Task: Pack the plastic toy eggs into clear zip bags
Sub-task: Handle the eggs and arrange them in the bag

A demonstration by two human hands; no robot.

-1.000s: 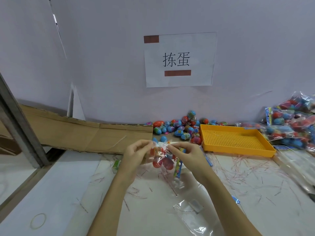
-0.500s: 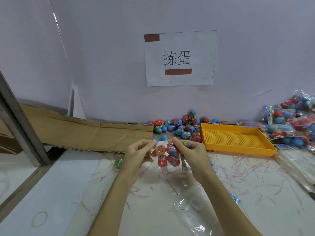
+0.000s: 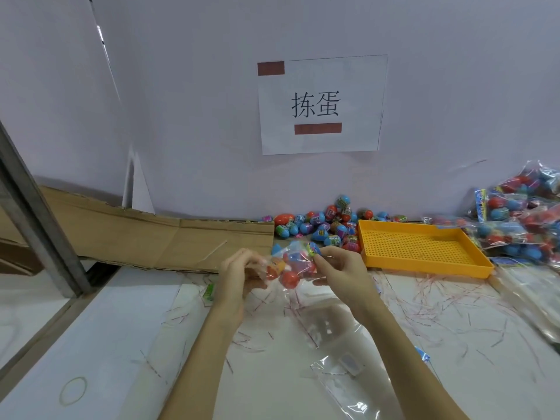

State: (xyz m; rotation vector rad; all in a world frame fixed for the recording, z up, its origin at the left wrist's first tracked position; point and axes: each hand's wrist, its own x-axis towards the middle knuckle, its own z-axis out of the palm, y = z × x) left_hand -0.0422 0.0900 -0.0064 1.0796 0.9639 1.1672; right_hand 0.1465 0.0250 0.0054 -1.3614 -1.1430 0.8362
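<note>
A clear zip bag (image 3: 291, 268) holding several red and blue toy eggs hangs between my two hands above the white table. My left hand (image 3: 239, 274) pinches its left side with curled fingers. Its right upper edge is pinched by my right hand (image 3: 339, 268). A pile of loose red, blue and patterned eggs (image 3: 327, 228) lies against the back wall, just behind the bag.
An empty orange perforated tray (image 3: 424, 250) sits right of the egg pile. Filled bags of eggs (image 3: 521, 219) are heaped at the far right. Empty clear bags (image 3: 342, 359) lie under my right forearm. Flattened cardboard (image 3: 151, 241) lies at the back left; thin red strips litter the table.
Both hands lifted the bag slightly and turned it; the eggs inside bunched together and the bag's top moved up toward the egg pile.
</note>
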